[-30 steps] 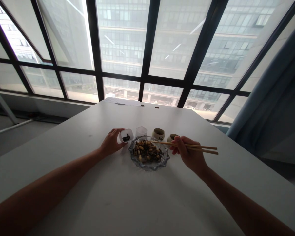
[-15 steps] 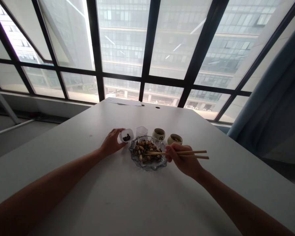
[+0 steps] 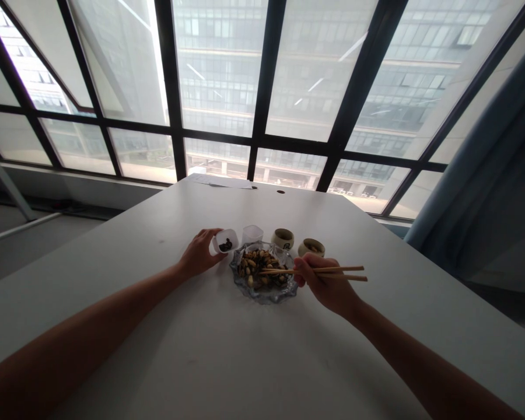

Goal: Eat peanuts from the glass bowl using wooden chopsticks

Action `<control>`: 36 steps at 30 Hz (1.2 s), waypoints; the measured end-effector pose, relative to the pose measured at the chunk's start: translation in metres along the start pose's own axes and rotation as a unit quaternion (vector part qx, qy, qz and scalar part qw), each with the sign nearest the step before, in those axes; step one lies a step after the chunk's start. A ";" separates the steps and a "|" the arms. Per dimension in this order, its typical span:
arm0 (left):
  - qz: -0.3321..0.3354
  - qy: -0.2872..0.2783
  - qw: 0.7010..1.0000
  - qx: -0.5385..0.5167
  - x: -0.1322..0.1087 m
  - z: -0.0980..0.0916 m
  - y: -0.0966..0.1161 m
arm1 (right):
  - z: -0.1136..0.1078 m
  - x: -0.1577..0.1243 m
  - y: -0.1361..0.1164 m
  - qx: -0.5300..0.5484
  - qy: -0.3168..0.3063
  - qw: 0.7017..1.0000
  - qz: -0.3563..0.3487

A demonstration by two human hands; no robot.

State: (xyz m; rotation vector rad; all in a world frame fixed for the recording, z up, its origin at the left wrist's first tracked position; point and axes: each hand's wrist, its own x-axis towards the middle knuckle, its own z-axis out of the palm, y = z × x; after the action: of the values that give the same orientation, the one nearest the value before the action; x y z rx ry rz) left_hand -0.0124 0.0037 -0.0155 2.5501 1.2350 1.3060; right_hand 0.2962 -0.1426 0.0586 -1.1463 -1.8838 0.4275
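Observation:
My left hand (image 3: 200, 254) grips a small white plastic cup (image 3: 226, 241), tilted so its mouth faces me, with a few dark pieces inside. Just right of it, a clear scalloped glass bowl (image 3: 265, 297) holds a mix of nuts and dark seeds (image 3: 262, 265). In my right hand (image 3: 330, 286) is a pair of wooden chopsticks (image 3: 343, 269). Their tips reach into the nuts near the middle of the bowl. Whether the tips pinch a piece is too small to tell.
Behind the bowl stand a second translucent plastic cup (image 3: 252, 233) and two beige ceramic cups, one with a dark mark (image 3: 282, 238) and one with pieces in it (image 3: 311, 248). Paper sheets (image 3: 219, 181) lie at the white table's (image 3: 188, 350) far edge, below the windows.
The chopsticks have shifted slightly left, their tips moving a little within the nuts. My left hand and the plastic cup have stayed in place.

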 end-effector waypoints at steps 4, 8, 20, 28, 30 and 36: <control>0.003 0.005 1.000 0.005 0.000 0.002 -0.002 | 0.001 -0.002 -0.002 -0.006 -0.010 1.000 -0.013; 0.010 0.011 1.000 0.012 0.000 0.003 -0.003 | 0.001 -0.004 0.001 -0.006 -0.005 1.000 -0.019; 0.007 0.005 1.000 0.009 0.000 0.000 0.000 | 0.000 0.008 0.008 0.145 0.104 0.975 0.133; 0.010 0.006 1.000 0.009 0.000 0.001 -0.001 | -0.006 0.010 0.009 0.151 0.091 0.976 0.131; 0.009 0.008 1.000 0.009 0.000 0.001 -0.001 | -0.008 0.007 0.006 0.140 0.089 0.980 0.108; 0.011 0.003 1.000 0.013 0.000 0.000 0.001 | -0.011 0.002 -0.001 0.064 0.013 0.998 0.011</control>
State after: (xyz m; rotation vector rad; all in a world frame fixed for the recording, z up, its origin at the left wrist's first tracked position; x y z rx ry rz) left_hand -0.0123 0.0031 -0.0151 2.5875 1.2364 1.3114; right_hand 0.3042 -0.1427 0.0663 -1.0840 -1.7967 0.5352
